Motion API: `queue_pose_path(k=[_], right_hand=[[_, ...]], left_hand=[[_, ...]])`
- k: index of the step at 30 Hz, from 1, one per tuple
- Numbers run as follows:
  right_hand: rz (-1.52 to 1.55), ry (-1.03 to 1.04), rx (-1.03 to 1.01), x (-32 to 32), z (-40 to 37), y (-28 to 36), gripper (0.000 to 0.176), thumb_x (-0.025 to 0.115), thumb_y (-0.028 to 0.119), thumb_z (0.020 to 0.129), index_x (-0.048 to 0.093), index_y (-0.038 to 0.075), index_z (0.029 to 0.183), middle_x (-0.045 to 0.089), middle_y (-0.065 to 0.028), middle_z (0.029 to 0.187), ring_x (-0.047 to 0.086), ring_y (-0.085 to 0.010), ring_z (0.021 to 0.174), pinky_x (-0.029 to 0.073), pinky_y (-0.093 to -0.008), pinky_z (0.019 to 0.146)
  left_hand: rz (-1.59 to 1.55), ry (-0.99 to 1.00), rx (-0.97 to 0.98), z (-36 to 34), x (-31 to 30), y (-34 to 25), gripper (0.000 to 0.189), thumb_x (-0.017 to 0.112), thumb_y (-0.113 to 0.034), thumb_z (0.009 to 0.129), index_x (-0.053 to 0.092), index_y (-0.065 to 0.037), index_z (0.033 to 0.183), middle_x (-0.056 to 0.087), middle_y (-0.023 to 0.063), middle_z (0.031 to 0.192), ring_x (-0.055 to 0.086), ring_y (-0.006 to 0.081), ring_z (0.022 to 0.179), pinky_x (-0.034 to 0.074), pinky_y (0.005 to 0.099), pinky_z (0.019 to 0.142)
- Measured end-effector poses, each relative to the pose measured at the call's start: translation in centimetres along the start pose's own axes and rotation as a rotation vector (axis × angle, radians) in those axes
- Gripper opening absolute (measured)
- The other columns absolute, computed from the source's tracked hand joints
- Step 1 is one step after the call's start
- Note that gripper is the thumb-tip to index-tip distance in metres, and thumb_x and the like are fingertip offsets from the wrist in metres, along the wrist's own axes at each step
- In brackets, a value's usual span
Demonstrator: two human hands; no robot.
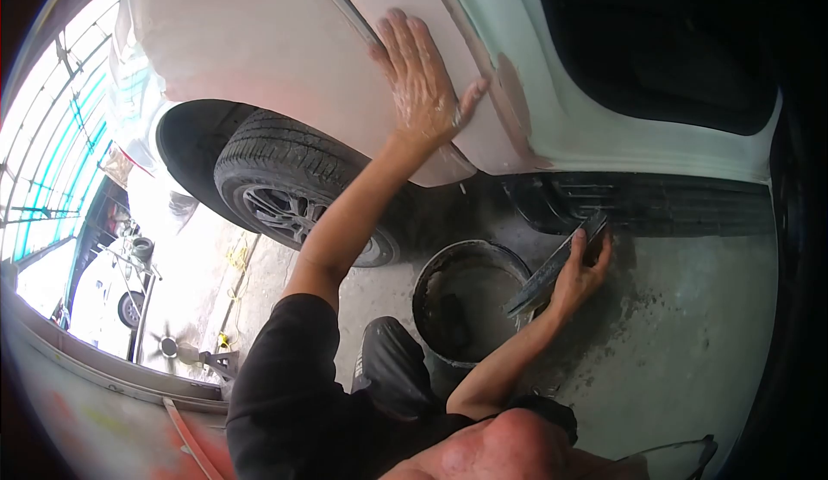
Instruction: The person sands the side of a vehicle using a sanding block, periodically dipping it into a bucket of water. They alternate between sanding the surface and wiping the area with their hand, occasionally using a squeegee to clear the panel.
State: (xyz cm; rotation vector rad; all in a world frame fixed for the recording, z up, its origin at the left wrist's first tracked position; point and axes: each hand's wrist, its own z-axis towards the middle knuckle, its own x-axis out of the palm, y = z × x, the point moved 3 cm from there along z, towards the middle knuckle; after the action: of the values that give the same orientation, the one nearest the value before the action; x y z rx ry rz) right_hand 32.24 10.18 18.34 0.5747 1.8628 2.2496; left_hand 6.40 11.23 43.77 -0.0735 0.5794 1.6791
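Note:
My left hand (pixel 423 87) lies flat with fingers spread on the wet, primer-coated car body panel (pixel 285 40), beside a panel seam. Whitish wet residue streaks the back of this hand. Lower right, my right hand (pixel 578 283) grips a long, dark sanding block (pixel 552 266), its thumb along one side. The block is tilted, with its lower end over the rim of a round black bucket (pixel 420 294), and what looks like water drips from that end. Murky water (pixel 483 294) and a dark shape that I cannot make out are in the bucket.
The car's wheel (pixel 289 178) sits left of the bucket. A dark side step (pixel 655 204) runs below the pale door sill (pixel 638 152). The concrete floor (pixel 681 307) is wet near the bucket. A fan (pixel 170 347) and another vehicle (pixel 99 299) stand at far left.

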Motion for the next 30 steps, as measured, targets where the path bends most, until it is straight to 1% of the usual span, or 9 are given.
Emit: queue_pose_path(k=[7, 10, 13, 16, 19, 22, 25, 28, 30], right_hand=[[-0.043, 0.0, 0.0, -0.3, -0.2, 0.5, 0.061, 0.078, 0.037, 0.092, 0.059, 0.002, 0.139, 0.055, -0.0225, 0.144, 0.053, -0.0361, 0.133, 0.043, -0.0454, 0.11], [-0.04, 0.001, -0.003, -0.3, -0.2, 0.5, 0.061, 0.078, 0.038, 0.091, 0.06, 0.002, 0.138, 0.055, -0.0224, 0.144, 0.054, -0.0361, 0.132, 0.043, -0.0452, 0.11], [-0.023, -0.002, -0.001, -0.3, -0.3, 0.9, 0.061, 0.078, 0.038, 0.091, 0.06, 0.003, 0.138, 0.056, -0.0219, 0.143, 0.054, -0.036, 0.132, 0.043, -0.0453, 0.109], [-0.021, -0.009, -0.003, -0.4, -0.4, 1.4, 0.061, 0.078, 0.039, 0.091, 0.061, 0.004, 0.138, 0.056, -0.0215, 0.143, 0.054, -0.0357, 0.132, 0.043, -0.0455, 0.11], [-0.057, -0.026, -0.004, -0.7, -0.4, 1.1, 0.061, 0.078, 0.039, 0.091, 0.06, 0.005, 0.138, 0.056, -0.0214, 0.143, 0.054, -0.0355, 0.132, 0.042, -0.0455, 0.11], [-0.062, -0.03, -0.015, -0.8, -0.2, 1.0, 0.062, 0.078, 0.04, 0.091, 0.06, 0.005, 0.139, 0.056, -0.0216, 0.142, 0.054, -0.0362, 0.132, 0.042, -0.0457, 0.11], [-0.083, -0.024, 0.012, -0.9, -0.3, 1.1, 0.062, 0.078, 0.04, 0.091, 0.06, 0.005, 0.139, 0.056, -0.0219, 0.141, 0.054, -0.0366, 0.131, 0.043, -0.0461, 0.109], [-0.065, -0.014, 0.026, -1.0, -0.2, 0.8, 0.061, 0.078, 0.039, 0.092, 0.06, 0.005, 0.14, 0.055, -0.0222, 0.141, 0.055, -0.0361, 0.129, 0.045, -0.0461, 0.107], [-0.042, -0.01, 0.028, -0.9, -0.1, 0.4, 0.061, 0.077, 0.038, 0.092, 0.059, 0.005, 0.141, 0.054, -0.0223, 0.141, 0.056, -0.0355, 0.129, 0.046, -0.0458, 0.106]], left_hand=[[-0.079, 0.178, -0.056, -6.1, 1.4, -3.0, 0.119, 0.059, -0.065, 0.092, -0.002, 0.012, 0.158, -0.005, 0.0418, 0.163, -0.01, 0.0567, 0.153, -0.007, 0.0712, 0.117], [-0.103, 0.243, -0.08, -7.7, 1.4, -4.1, 0.119, 0.061, -0.065, 0.091, 0.0, 0.011, 0.159, -0.003, 0.0419, 0.163, -0.008, 0.0572, 0.153, -0.005, 0.0719, 0.117], [-0.155, 0.331, -0.05, -10.1, 1.5, -5.1, 0.118, 0.063, -0.065, 0.089, 0.005, 0.01, 0.159, 0.0, 0.0406, 0.164, -0.005, 0.0557, 0.154, -0.002, 0.0727, 0.117], [-0.178, 0.491, -0.003, -11.9, 0.9, -5.5, 0.117, 0.064, -0.065, 0.088, 0.01, 0.01, 0.159, 0.004, 0.0391, 0.164, 0.0, 0.0541, 0.154, -0.001, 0.0731, 0.117], [-0.169, 0.534, 0.029, -11.8, 0.2, -4.6, 0.116, 0.066, -0.064, 0.087, 0.012, 0.009, 0.159, 0.006, 0.0384, 0.164, 0.002, 0.0532, 0.155, -0.001, 0.0729, 0.117], [-0.118, 0.381, 0.033, -8.7, 0.1, -2.1, 0.115, 0.064, -0.065, 0.088, 0.012, 0.009, 0.159, 0.006, 0.0391, 0.164, 0.003, 0.0542, 0.154, -0.001, 0.0728, 0.117], [-0.036, 0.181, 0.063, -2.3, -0.2, 0.2, 0.112, 0.06, -0.066, 0.091, 0.01, 0.009, 0.159, 0.005, 0.0392, 0.164, 0.002, 0.0544, 0.154, -0.001, 0.0742, 0.116], [0.038, 0.013, 0.067, 4.3, -1.3, 0.8, 0.112, 0.059, -0.065, 0.093, 0.009, 0.01, 0.159, 0.004, 0.0396, 0.164, 0.0, 0.0556, 0.154, -0.003, 0.0752, 0.114], [0.045, -0.038, 0.063, 5.1, -1.3, 0.6, 0.112, 0.059, -0.065, 0.093, 0.009, 0.011, 0.159, 0.004, 0.0402, 0.164, 0.0, 0.0564, 0.153, -0.004, 0.0756, 0.114]])
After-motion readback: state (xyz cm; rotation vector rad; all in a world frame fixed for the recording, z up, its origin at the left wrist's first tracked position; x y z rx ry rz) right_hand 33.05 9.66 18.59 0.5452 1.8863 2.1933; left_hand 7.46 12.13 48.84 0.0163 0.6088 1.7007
